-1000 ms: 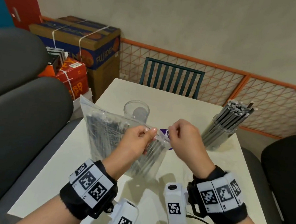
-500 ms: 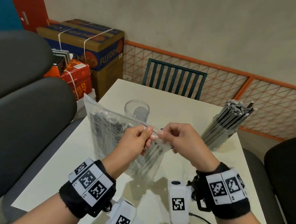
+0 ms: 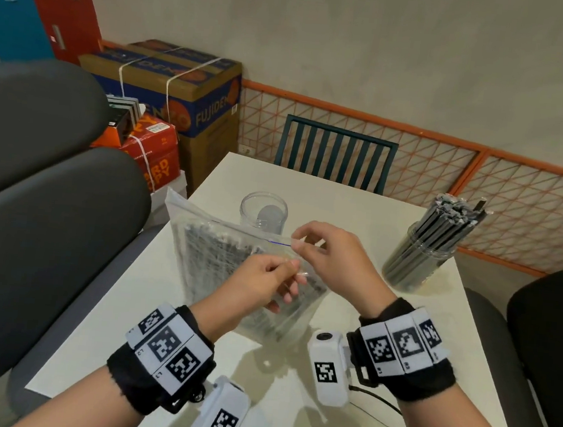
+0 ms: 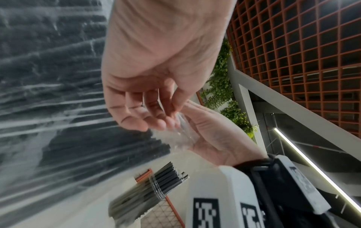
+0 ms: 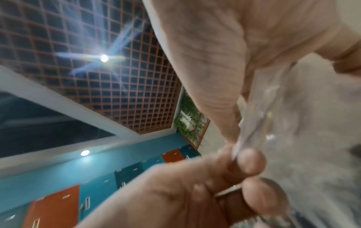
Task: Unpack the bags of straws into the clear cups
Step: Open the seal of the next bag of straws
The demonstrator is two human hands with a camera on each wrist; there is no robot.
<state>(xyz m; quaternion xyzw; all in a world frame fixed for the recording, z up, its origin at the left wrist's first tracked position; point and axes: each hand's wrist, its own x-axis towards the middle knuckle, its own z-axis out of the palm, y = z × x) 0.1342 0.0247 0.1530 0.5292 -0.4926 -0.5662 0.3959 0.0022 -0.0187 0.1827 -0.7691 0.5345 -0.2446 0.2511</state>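
- Bag (image 3: 220, 259): clear, crinkled plastic pouch packed with dark grey straws lying in rows; held above the table (image 3: 125, 318) at frame centre, tilted, upper corner toward the left.
- Left hand (image 3: 260, 280): fingers curled, thumb and fingertips pinching the near layer of film at the bag's mouth.
- Right hand (image 3: 334, 256): pinches the far layer, just above and right of the left one; the two layers stand apart between the hands.
- Empty cup (image 3: 264, 211): clear, round, upright on the table behind the bag.
- Full cup (image 3: 420, 257): clear, at right of frame, crammed with grey straws that lean right.
- Table top: smooth, off-white, matte.
- Left wrist view only: the film (image 4: 181, 131) bunched and glossy between the fingers of both hands; straws a dark ribbed blur at left; the full cup at bottom centre.
- Right wrist view: blurred; a thin folded film edge (image 5: 252, 131) nipped at the fingertips. Neither cup shows.
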